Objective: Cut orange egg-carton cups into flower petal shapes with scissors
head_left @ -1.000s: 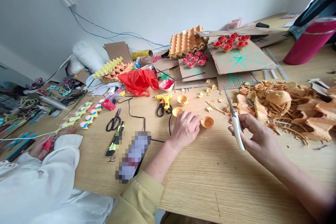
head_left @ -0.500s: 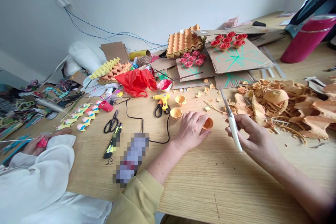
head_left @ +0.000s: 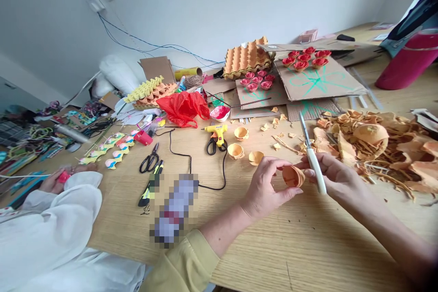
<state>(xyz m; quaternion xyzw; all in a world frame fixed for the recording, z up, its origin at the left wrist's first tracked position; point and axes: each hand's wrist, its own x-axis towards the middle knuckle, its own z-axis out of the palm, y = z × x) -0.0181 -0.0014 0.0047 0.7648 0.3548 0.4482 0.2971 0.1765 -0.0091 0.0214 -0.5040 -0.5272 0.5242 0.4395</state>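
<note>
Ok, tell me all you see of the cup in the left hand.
The cup is orange, round, apparently layered moulded pulp with an uneven rim. It is tilted over the table, hollow towards the camera, in the grip of the left hand, between thumb and fingers. Whether the right hand touches it is unclear.

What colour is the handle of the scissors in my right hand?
White, clearest in the head view: scissors handle.

The orange cup (head_left: 293, 176) has moved between the 2 hands (head_left: 265, 188); 1 paler cup (head_left: 256, 158) now shows behind.
</note>
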